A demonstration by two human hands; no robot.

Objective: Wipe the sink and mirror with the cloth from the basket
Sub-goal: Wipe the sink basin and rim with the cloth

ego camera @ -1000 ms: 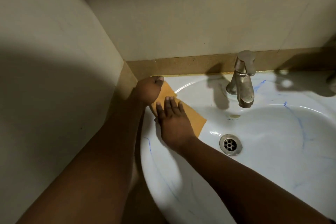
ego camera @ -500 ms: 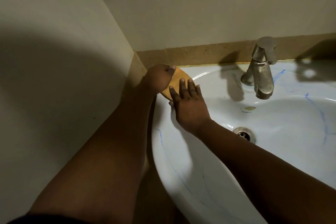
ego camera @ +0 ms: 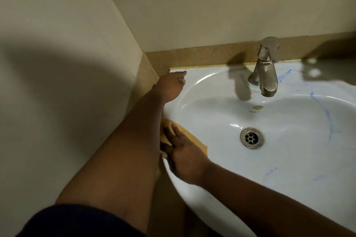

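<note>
Since the earlier frame, the orange cloth (ego camera: 185, 136) has slid from the sink's (ego camera: 289, 159) upper-left corner down its left rim; the right hand (ego camera: 183, 158) presses it flat, fingers straight; the left hand (ego camera: 171, 84), fingers relaxed and holding nothing, rests on the corner above.

Two cream walls (ego camera: 212, 5) are meeting in a corner running from 12 down toward 9 o'clock. A brown speckled stone upstand (ego camera: 202, 56) is running along the wall base from 9 toward 3 o'clock. Dim warm light is coming from behind the viewer, throwing a broad dark shadow (ego camera: 48, 59) across the left wall at 9 o'clock.
</note>
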